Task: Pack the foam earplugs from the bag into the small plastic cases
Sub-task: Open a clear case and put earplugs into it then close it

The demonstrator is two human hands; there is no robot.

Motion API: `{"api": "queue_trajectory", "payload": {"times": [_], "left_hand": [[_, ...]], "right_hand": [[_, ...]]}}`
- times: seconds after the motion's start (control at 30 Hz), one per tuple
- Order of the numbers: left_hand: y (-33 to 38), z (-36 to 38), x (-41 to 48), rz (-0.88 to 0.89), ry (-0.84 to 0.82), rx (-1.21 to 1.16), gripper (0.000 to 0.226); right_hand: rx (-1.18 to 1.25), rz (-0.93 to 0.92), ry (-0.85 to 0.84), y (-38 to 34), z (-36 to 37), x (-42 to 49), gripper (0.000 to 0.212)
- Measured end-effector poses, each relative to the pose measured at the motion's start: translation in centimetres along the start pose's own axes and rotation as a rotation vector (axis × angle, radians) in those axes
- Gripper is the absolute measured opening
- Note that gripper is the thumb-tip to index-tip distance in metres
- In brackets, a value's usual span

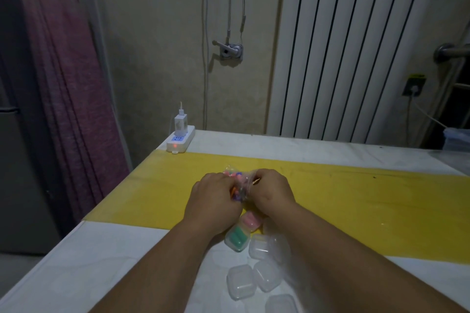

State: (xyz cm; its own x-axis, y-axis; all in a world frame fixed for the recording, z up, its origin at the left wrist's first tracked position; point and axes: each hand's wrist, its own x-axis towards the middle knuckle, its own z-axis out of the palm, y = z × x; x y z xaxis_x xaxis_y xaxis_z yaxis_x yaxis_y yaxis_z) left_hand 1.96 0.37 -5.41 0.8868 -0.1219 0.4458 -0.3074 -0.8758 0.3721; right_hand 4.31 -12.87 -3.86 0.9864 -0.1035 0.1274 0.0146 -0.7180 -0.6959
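**Holding the earplug bag between both hands, with most cases yet to fill**

Gripping the clear bag (237, 184) from either side, we have our left hand (215, 193) and right hand (270, 189) closed on it above the yellow strip (356, 201) of the table (114, 262). Both hands are pinched tight on the plastic; the fingertips themselves are hidden, so we cannot tell whether we are parting the mouth of the bag or only steadying it. Mixed-colour foam earplugs (235, 178) show through the film between the hands.

Just below our wrists lie the small plastic cases. One case holds pink plugs (248, 221), and the case touching it holds green ones (237, 237). The clear cases nearer us (240, 282) look empty, so we judge the packing barely begun.

What could go wrong from here lies mostly in the bag. If we pull the sides apart too sharply, the thin film may give all at once and the light plugs would spill onto the table and perhaps roll off its near-left edge. Our forearms also hang directly over the cases; a careless drop of the wrists could knock the filled ones or scatter the empty ones. The dim light would make it hard to find stray plugs.

A power strip (180, 141) sits well apart at the far corner.
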Motion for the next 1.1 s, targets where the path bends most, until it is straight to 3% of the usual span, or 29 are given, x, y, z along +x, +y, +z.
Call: {"api": "queue_trajectory", "payload": {"times": [0.2, 0.33, 0.6, 0.87, 1.1], "left_hand": [[-0.2, 0.2, 0.0, -0.004, -0.013, 0.004, 0.026], [-0.4, 0.3, 0.1, -0.012, -0.023, 0.011, 0.023], [-0.5, 0.4, 0.1, -0.022, -0.025, 0.006, 0.02], [-0.2, 0.2, 0.1, -0.028, -0.034, 0.01, 0.025], [-0.3, 0.3, 0.1, -0.028, -0.034, 0.004, 0.027]], "right_hand": [[-0.097, 0.021, -0.07, -0.3, -0.4, -0.2, 0.024], [-0.087, -0.039, -0.064, -0.2, -0.1, -0.1, 0.007], [-0.244, -0.093, -0.183, -0.1, -0.9, 0.4, 0.02], [-0.129, -0.181, -0.037, 0.5, -0.9, -0.8, 0.013], [-0.315, -0.218, -0.164, 0.2, -1.3, -0.8, 0.014]]}}
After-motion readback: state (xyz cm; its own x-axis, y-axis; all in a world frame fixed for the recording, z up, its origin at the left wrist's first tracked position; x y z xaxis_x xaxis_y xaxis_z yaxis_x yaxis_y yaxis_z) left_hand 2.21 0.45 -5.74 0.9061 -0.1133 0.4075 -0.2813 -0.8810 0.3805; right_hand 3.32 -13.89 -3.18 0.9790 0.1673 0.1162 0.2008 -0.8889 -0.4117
